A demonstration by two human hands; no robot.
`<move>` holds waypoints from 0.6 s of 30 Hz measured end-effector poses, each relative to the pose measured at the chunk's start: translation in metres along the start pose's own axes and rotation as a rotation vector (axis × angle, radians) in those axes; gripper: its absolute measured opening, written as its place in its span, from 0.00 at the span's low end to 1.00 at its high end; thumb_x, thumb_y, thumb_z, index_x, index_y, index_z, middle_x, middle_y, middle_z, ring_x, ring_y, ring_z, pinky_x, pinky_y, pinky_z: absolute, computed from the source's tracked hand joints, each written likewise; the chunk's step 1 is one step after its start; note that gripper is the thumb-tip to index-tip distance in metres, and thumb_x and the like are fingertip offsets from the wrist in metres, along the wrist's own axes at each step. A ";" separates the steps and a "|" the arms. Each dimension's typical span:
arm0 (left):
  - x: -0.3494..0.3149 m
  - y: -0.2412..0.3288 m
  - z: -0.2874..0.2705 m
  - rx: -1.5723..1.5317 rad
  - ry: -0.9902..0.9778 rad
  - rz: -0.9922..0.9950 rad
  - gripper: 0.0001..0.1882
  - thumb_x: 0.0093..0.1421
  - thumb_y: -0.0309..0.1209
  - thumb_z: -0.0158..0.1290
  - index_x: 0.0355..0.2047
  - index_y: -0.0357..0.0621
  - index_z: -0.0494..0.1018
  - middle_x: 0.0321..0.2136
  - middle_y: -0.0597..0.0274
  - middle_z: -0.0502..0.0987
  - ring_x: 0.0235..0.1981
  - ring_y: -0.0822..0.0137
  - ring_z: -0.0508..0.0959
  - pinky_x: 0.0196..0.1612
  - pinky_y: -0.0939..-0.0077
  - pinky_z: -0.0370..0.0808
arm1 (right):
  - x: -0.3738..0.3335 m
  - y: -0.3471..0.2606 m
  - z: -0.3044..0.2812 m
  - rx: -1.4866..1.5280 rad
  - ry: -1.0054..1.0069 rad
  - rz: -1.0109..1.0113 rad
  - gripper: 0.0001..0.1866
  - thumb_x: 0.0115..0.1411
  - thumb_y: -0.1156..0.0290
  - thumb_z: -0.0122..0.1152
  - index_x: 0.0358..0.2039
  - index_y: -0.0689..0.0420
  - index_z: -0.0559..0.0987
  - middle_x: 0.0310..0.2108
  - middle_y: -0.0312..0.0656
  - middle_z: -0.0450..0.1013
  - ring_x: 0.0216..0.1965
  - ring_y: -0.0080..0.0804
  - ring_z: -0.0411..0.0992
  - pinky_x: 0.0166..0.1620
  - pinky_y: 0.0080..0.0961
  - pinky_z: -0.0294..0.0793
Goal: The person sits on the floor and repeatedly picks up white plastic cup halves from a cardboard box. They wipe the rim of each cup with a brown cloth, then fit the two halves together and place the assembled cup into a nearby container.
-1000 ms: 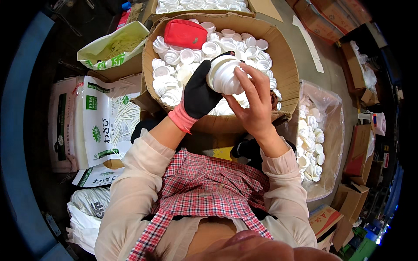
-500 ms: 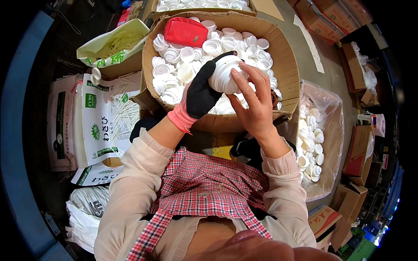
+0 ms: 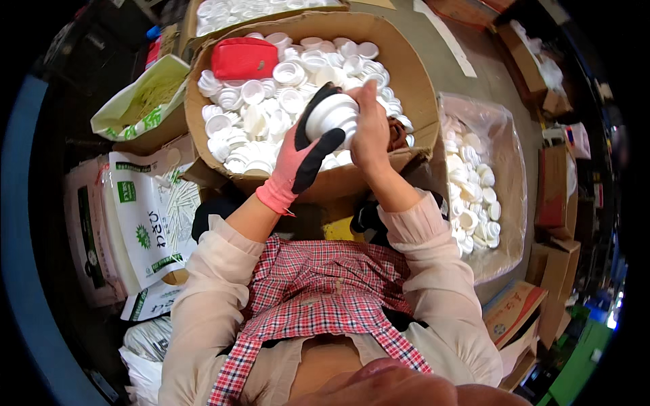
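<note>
A white, round, stepped plastic piece (image 3: 332, 116) is between my hands above a big cardboard box (image 3: 414, 64). My left hand (image 3: 299, 157), in a pink and black glove, grips it from the left with the thumb in front. My bare right hand (image 3: 371, 130) presses on its right side; the fingertips are partly hidden. Below, the box holds many similar white ringed pieces (image 3: 254, 120). A red zipped pouch (image 3: 245, 59) lies on them at the back left. A brownish-red item (image 3: 399, 132) lies at the box's right side, partly covered by my right hand.
To the right stands a box lined with clear plastic (image 3: 504, 135), holding more white pieces. At left, thin white sticks (image 3: 181, 203) lie on a printed sheet, and an open bag (image 3: 150, 101) holds pale strips. Cardboard cartons (image 3: 514, 311) stand at the lower right.
My right hand has turned and closed in against the piece's right side, its fingers no longer spread. The piece has tilted in my left hand. The whole view has shifted.
</note>
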State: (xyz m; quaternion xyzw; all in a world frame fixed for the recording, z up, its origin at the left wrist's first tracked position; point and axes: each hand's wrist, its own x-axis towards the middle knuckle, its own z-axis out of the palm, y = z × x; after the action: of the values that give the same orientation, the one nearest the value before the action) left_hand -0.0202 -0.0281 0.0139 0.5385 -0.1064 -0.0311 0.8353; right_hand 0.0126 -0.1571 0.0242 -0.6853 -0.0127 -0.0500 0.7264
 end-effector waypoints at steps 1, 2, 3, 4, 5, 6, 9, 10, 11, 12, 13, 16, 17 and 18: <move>-0.002 -0.008 0.001 0.010 0.017 -0.019 0.28 0.60 0.30 0.55 0.59 0.35 0.62 0.49 0.60 0.72 0.47 0.71 0.73 0.47 0.78 0.71 | 0.002 -0.003 0.001 -0.085 0.025 -0.042 0.38 0.68 0.41 0.31 0.33 0.65 0.79 0.28 0.42 0.76 0.32 0.29 0.72 0.41 0.25 0.69; -0.004 -0.022 -0.006 0.158 0.081 -0.022 0.25 0.60 0.29 0.56 0.56 0.37 0.64 0.46 0.61 0.73 0.44 0.72 0.73 0.44 0.78 0.72 | 0.003 -0.008 -0.001 -0.179 0.060 -0.077 0.39 0.68 0.41 0.31 0.31 0.65 0.80 0.25 0.42 0.76 0.30 0.28 0.72 0.39 0.25 0.68; -0.005 -0.028 -0.007 0.242 0.101 0.018 0.24 0.60 0.28 0.55 0.55 0.37 0.65 0.46 0.61 0.73 0.45 0.71 0.74 0.45 0.78 0.72 | 0.005 -0.010 -0.006 -0.189 0.015 -0.019 0.39 0.67 0.40 0.31 0.31 0.65 0.80 0.27 0.45 0.75 0.32 0.32 0.72 0.41 0.28 0.68; -0.006 -0.033 -0.009 0.326 0.117 0.060 0.22 0.61 0.28 0.55 0.55 0.37 0.65 0.46 0.60 0.73 0.45 0.69 0.74 0.46 0.77 0.72 | 0.002 -0.015 -0.006 -0.342 0.046 -0.004 0.34 0.69 0.46 0.34 0.37 0.65 0.79 0.33 0.50 0.75 0.38 0.39 0.72 0.45 0.32 0.68; -0.004 -0.042 -0.016 0.263 0.076 0.095 0.22 0.61 0.27 0.54 0.54 0.36 0.65 0.47 0.59 0.73 0.47 0.67 0.74 0.48 0.76 0.72 | 0.004 0.001 -0.006 -0.381 0.047 -0.226 0.26 0.69 0.55 0.35 0.43 0.65 0.75 0.38 0.51 0.73 0.41 0.44 0.70 0.47 0.34 0.67; 0.001 -0.055 -0.033 0.251 0.030 0.113 0.22 0.61 0.28 0.54 0.55 0.36 0.64 0.48 0.57 0.72 0.49 0.65 0.73 0.50 0.74 0.71 | 0.005 0.015 -0.007 -0.434 0.055 -0.447 0.19 0.70 0.65 0.37 0.49 0.65 0.72 0.43 0.53 0.72 0.44 0.49 0.69 0.50 0.37 0.67; 0.010 -0.049 -0.035 0.122 -0.079 0.099 0.26 0.64 0.32 0.50 0.60 0.38 0.58 0.56 0.52 0.66 0.55 0.59 0.69 0.57 0.68 0.66 | -0.002 0.001 -0.030 -0.121 -0.310 -0.036 0.25 0.56 0.62 0.65 0.49 0.61 0.70 0.42 0.45 0.72 0.45 0.30 0.69 0.51 0.25 0.66; 0.011 -0.012 0.000 -0.072 -0.120 0.021 0.28 0.65 0.33 0.49 0.63 0.40 0.55 0.59 0.51 0.63 0.57 0.58 0.67 0.59 0.67 0.64 | -0.007 -0.003 -0.051 -0.027 -0.404 -0.019 0.29 0.52 0.63 0.70 0.50 0.60 0.69 0.42 0.43 0.72 0.45 0.27 0.69 0.50 0.23 0.66; 0.013 -0.014 -0.006 -0.125 -0.170 0.001 0.29 0.67 0.40 0.43 0.64 0.41 0.54 0.61 0.49 0.61 0.60 0.54 0.63 0.62 0.60 0.61 | -0.013 -0.013 -0.078 -0.062 -0.356 -0.005 0.28 0.50 0.66 0.71 0.49 0.60 0.70 0.42 0.42 0.72 0.46 0.29 0.69 0.50 0.24 0.67; 0.016 -0.019 -0.010 -0.190 -0.229 -0.035 0.30 0.68 0.46 0.37 0.64 0.41 0.53 0.62 0.48 0.58 0.62 0.49 0.60 0.64 0.52 0.57 | -0.018 -0.008 -0.116 -0.220 -0.162 0.002 0.29 0.49 0.69 0.70 0.50 0.60 0.70 0.42 0.42 0.72 0.46 0.29 0.70 0.51 0.27 0.68; 0.019 -0.019 -0.017 -0.138 -0.209 -0.057 0.30 0.69 0.47 0.35 0.65 0.41 0.51 0.62 0.47 0.58 0.63 0.49 0.60 0.64 0.51 0.57 | -0.022 -0.007 -0.158 -0.087 -0.019 -0.046 0.30 0.49 0.70 0.71 0.52 0.60 0.69 0.43 0.42 0.73 0.44 0.29 0.72 0.49 0.28 0.71; 0.026 -0.012 -0.040 -0.069 -0.199 -0.065 0.26 0.68 0.36 0.32 0.63 0.35 0.52 0.62 0.43 0.57 0.63 0.47 0.59 0.64 0.48 0.58 | -0.050 0.039 -0.332 -0.568 0.519 0.155 0.26 0.47 0.67 0.72 0.47 0.61 0.76 0.40 0.43 0.77 0.39 0.31 0.75 0.44 0.27 0.73; 0.028 -0.016 -0.037 -0.054 -0.194 -0.122 0.27 0.68 0.38 0.35 0.63 0.36 0.54 0.60 0.45 0.60 0.62 0.48 0.61 0.63 0.50 0.61 | -0.087 0.093 -0.424 -0.906 0.607 0.327 0.30 0.45 0.64 0.74 0.48 0.62 0.76 0.41 0.45 0.77 0.39 0.31 0.75 0.42 0.28 0.73; 0.029 -0.012 -0.041 0.003 -0.148 -0.147 0.28 0.67 0.41 0.38 0.62 0.37 0.57 0.59 0.46 0.63 0.61 0.49 0.64 0.61 0.52 0.64 | -0.108 0.105 -0.442 -0.922 0.531 0.609 0.33 0.42 0.62 0.75 0.48 0.65 0.76 0.41 0.45 0.77 0.39 0.32 0.75 0.41 0.30 0.73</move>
State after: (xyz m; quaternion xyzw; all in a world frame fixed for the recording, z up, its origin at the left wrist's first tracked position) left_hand 0.0173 -0.0008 -0.0093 0.5421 -0.1283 -0.1320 0.8199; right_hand -0.1076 -0.5864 -0.1167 -0.8660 0.3882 -0.0096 0.3151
